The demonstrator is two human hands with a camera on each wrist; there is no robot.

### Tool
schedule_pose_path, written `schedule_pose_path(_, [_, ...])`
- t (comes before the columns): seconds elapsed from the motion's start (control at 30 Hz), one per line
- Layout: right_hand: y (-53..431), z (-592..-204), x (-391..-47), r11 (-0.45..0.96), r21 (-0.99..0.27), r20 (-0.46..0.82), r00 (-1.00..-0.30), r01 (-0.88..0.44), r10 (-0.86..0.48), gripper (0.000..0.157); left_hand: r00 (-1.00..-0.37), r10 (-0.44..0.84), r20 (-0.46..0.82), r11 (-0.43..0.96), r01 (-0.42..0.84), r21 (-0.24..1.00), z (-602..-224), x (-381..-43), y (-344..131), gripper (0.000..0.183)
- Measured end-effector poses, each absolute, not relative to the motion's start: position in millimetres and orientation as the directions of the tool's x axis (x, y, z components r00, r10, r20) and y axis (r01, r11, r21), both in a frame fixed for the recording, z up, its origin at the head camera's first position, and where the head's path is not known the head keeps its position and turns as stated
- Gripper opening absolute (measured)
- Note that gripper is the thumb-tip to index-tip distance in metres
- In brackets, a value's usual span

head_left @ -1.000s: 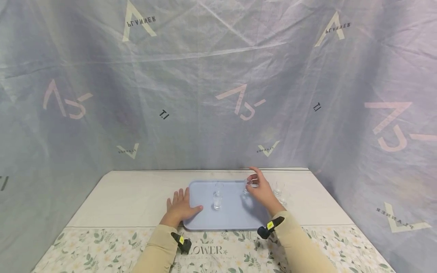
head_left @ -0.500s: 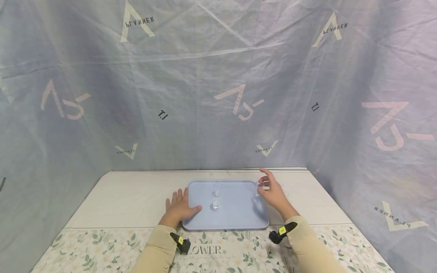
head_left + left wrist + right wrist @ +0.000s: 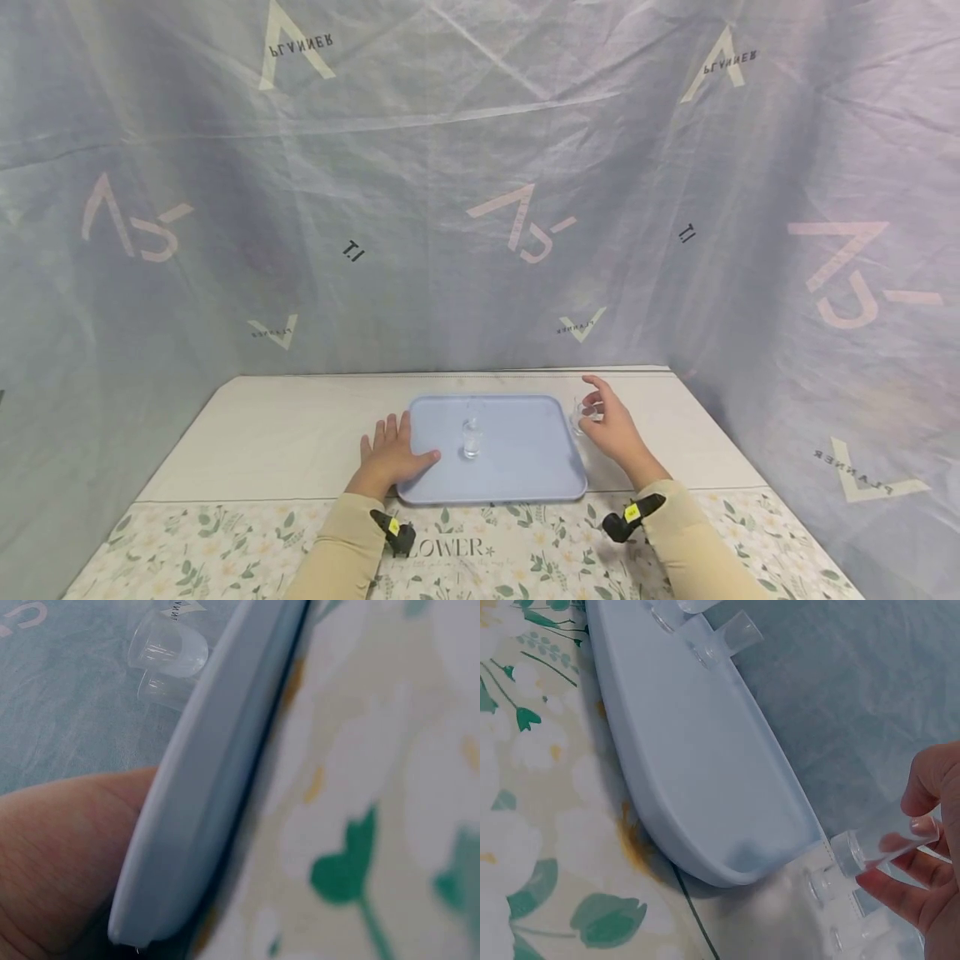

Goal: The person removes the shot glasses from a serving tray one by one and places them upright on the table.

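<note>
My left hand [image 3: 392, 457] lies with its fingers spread over the left edge of a light blue tray [image 3: 525, 467]. In the left wrist view, the thumb [image 3: 67, 840] is partly hidden behind the tray's rim. Just off the tray's right side, my right hand [image 3: 617, 432] pinches a small clear shot glass [image 3: 881, 841] between thumb and fingers. Its base points towards the table in the right wrist view. On the tray, one shot glass [image 3: 472, 443] stands in the middle, with another [image 3: 471, 413] behind it.
More clear glasses [image 3: 864, 936] stand on the white part of the tablecloth below the right hand, largely hidden from the head view. A floral cloth [image 3: 247, 550] covers the table's front. Grey printed curtains [image 3: 420, 292] hang behind and at both sides.
The right hand has carried the shot glass rightward, from above the tray's right part to beyond its right edge. It now looks lower. The left hand stays on the tray.
</note>
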State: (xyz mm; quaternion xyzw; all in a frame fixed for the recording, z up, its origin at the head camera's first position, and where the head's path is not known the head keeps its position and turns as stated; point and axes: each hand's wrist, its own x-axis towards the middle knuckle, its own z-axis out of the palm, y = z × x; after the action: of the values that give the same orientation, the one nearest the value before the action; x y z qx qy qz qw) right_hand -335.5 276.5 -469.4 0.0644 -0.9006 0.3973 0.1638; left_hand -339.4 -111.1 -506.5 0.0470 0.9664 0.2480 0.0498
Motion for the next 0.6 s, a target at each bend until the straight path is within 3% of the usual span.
schedule_pose_path(0.6, [274,-487,-334,0.721,-0.652,0.348,-0.937,-0.236,0.009,0.074,-0.991,0.114,-0.064,0.874,0.070,0.481,-501,-337,-112,0.105])
